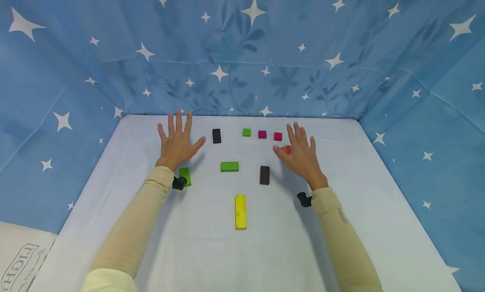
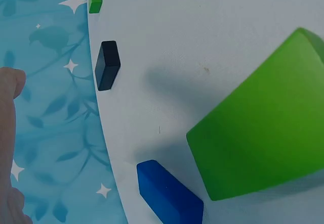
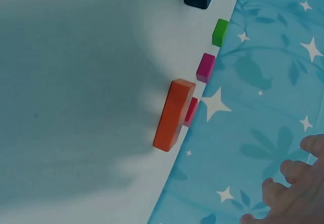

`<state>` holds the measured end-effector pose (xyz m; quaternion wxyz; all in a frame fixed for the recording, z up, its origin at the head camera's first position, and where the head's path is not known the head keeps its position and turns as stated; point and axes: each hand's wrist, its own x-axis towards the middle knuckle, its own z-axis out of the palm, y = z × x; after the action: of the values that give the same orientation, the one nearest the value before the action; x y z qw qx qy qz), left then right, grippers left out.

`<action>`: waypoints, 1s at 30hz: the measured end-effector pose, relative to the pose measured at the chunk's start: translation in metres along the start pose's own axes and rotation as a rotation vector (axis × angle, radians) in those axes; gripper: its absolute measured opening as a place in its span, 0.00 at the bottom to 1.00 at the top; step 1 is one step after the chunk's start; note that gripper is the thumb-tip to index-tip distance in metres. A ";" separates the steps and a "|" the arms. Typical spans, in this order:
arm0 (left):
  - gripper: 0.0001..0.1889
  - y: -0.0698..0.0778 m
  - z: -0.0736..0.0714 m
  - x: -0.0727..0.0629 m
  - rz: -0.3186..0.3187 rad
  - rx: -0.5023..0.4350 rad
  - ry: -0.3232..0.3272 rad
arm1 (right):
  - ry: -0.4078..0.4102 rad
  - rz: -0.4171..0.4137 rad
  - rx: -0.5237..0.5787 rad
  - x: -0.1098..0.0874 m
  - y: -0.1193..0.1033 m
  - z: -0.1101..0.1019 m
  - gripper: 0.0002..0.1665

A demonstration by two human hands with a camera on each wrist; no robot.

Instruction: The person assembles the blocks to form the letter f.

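**Under the right hand [image 1: 299, 155], an orange block [image 3: 173, 115] lies ungripped**

It sits on the white table [image 1: 204, 258] toward the far right, partly covered by the hand in the head view. That hand is raised, back uppermost, its fingers extended forward and close together, thumb held out leftward; it holds nothing. On the other side, the left hand [image 1: 177, 146] is fully splayed and equally without a grip, fingers fanned forward and thumb pointing right. Shadows fall apart from both wrists. A blue block [image 2: 169, 193] shows in the left wrist view, near a green block [image 1: 185, 174] beside that wrist. From the lower corners, the left forearm [image 1: 132, 226] and right forearm [image 1: 346, 241] slant inward in tan sleeves.

Between them lie a horizontal green bar [image 1: 229, 167], a dark block [image 1: 265, 175] and, nearer, a yellow bar [image 1: 240, 212]. Farther off, a second dark block [image 1: 217, 136] stands left of three small green, purple and red cubes. Behind hangs a starry blue curtain [image 1: 227, 43].
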<state>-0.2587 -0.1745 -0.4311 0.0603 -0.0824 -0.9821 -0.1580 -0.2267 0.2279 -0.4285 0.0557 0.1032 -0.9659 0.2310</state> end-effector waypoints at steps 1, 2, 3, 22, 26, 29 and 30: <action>0.50 0.000 0.000 0.000 0.000 -0.002 0.000 | -0.001 -0.006 0.015 -0.002 -0.001 0.000 0.56; 0.50 0.000 0.001 0.000 -0.001 -0.003 0.000 | 0.000 -0.014 0.026 -0.004 -0.002 0.000 0.56; 0.50 0.000 0.001 0.000 -0.001 -0.005 -0.002 | 0.000 -0.021 0.035 -0.006 -0.002 0.000 0.56; 0.50 0.000 0.004 0.000 -0.007 -0.009 -0.017 | -0.046 -0.059 0.074 -0.044 -0.016 0.014 0.57; 0.51 -0.001 0.004 -0.001 -0.002 -0.014 -0.017 | -0.059 -0.059 0.079 -0.052 -0.019 0.017 0.57; 0.50 -0.002 0.004 -0.002 0.005 -0.023 -0.014 | -0.056 -0.065 0.080 -0.057 -0.020 0.020 0.57; 0.50 -0.002 0.004 -0.003 0.008 -0.027 -0.012 | -0.057 -0.069 0.079 -0.059 -0.020 0.021 0.57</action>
<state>-0.2568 -0.1758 -0.4360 0.0539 -0.0879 -0.9800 -0.1703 -0.1666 0.2109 -0.4478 0.0320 0.1449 -0.9530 0.2641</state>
